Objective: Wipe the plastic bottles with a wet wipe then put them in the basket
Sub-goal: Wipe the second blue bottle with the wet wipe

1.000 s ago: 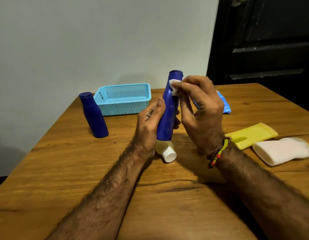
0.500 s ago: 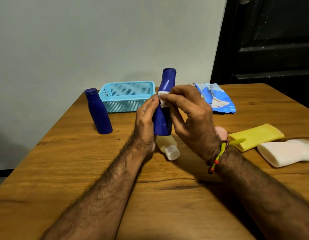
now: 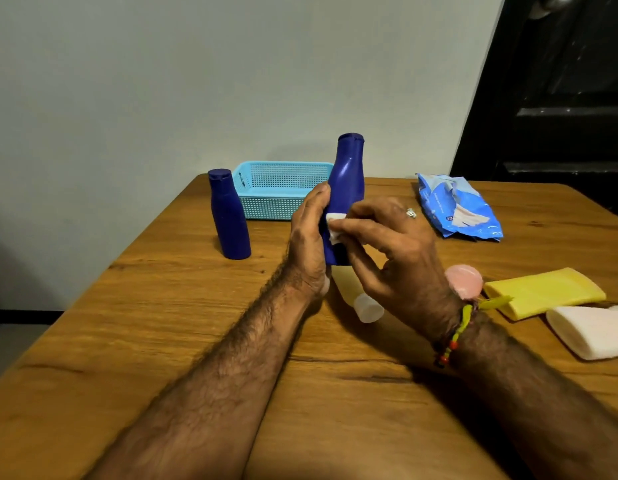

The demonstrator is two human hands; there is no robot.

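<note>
My left hand [image 3: 309,244] grips a dark blue plastic bottle [image 3: 347,178] upright above the table, its cap at the top. My right hand [image 3: 390,251] pinches a small white wet wipe [image 3: 335,226] against the lower body of that bottle. A second dark blue bottle [image 3: 229,216] stands to the left. Behind both sits a light blue mesh basket [image 3: 273,195], nothing seen inside it. A pale yellow bottle with a white cap [image 3: 364,304] lies under my hands.
A blue wet wipe pack [image 3: 456,207] lies at the back right. A yellow bottle [image 3: 542,292] with a pink cap [image 3: 464,279] and a white bottle [image 3: 591,332] lie at the right. The wooden table [image 3: 162,323] ends at a wall; a dark door stands right.
My right hand has slid the wipe from the bottle's cap down to its lower body. The bottle has come from tilted to more upright.
</note>
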